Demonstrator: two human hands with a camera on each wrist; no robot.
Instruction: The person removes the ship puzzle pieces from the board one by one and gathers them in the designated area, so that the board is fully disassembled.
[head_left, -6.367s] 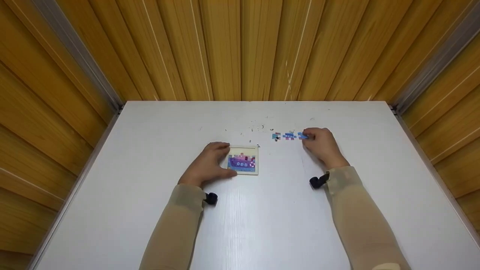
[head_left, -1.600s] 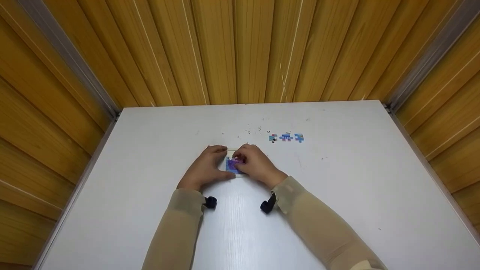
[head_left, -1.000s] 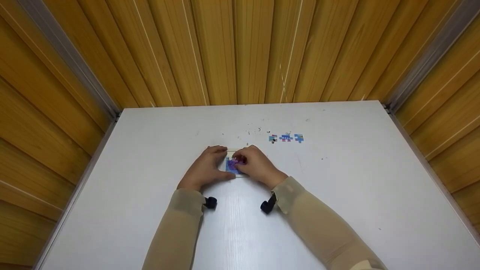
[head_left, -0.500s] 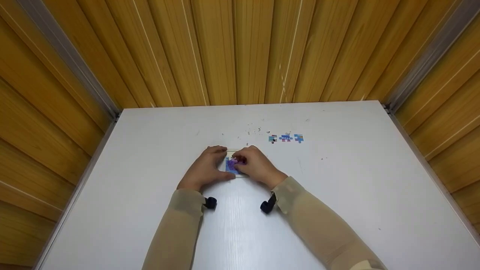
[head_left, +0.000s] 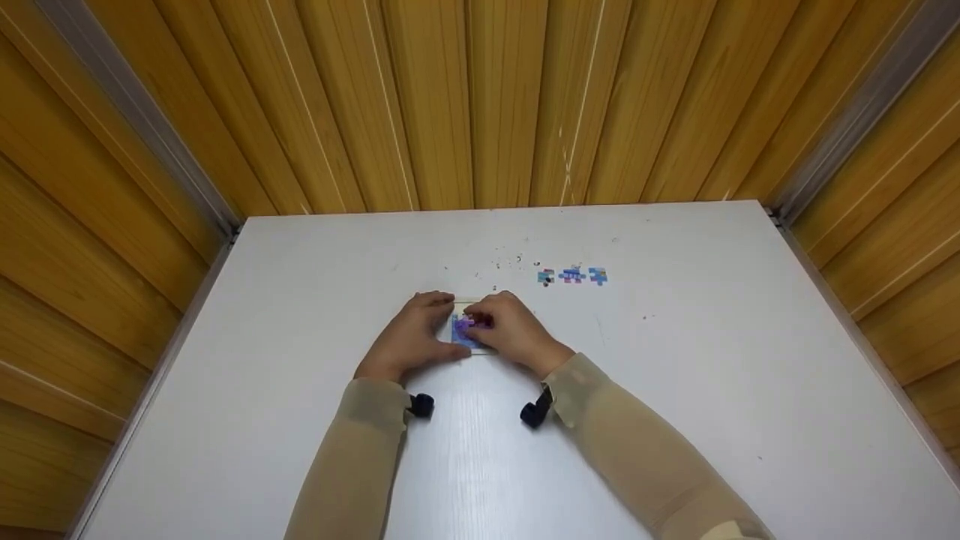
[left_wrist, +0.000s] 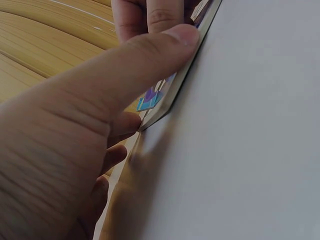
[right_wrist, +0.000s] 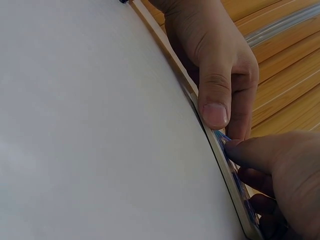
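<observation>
A small jigsaw puzzle in a pale frame (head_left: pixel 462 307) lies flat on the white table. My left hand (head_left: pixel 411 339) grips the frame's left side, thumb on the near edge and fingers at the far edge. The left thumb (left_wrist: pixel 165 47) lies along the near rim in the left wrist view. My right hand (head_left: pixel 516 331) reaches over the puzzle's right side, its thumb and curled fingers pinching a purple puzzle piece (head_left: pixel 466 325) at the picture. Blue picture (left_wrist: pixel 148 102) shows beside the rim. The right hand covers much of the puzzle and part of the pinched piece.
Beyond the right hand lie three loose blue puzzle pieces in a row: a left one (head_left: pixel 545 277), a middle one (head_left: pixel 571 276) and a right one (head_left: pixel 598 276). Dark specks dot the table (head_left: pixel 675 360). Yellow wood-patterned panels (head_left: pixel 495 105) rise behind the far edge.
Since the oldest frame my right hand has left the loose pieces and come left onto the puzzle. In the last second the purple patch has shifted slightly; the left hand stays put.
</observation>
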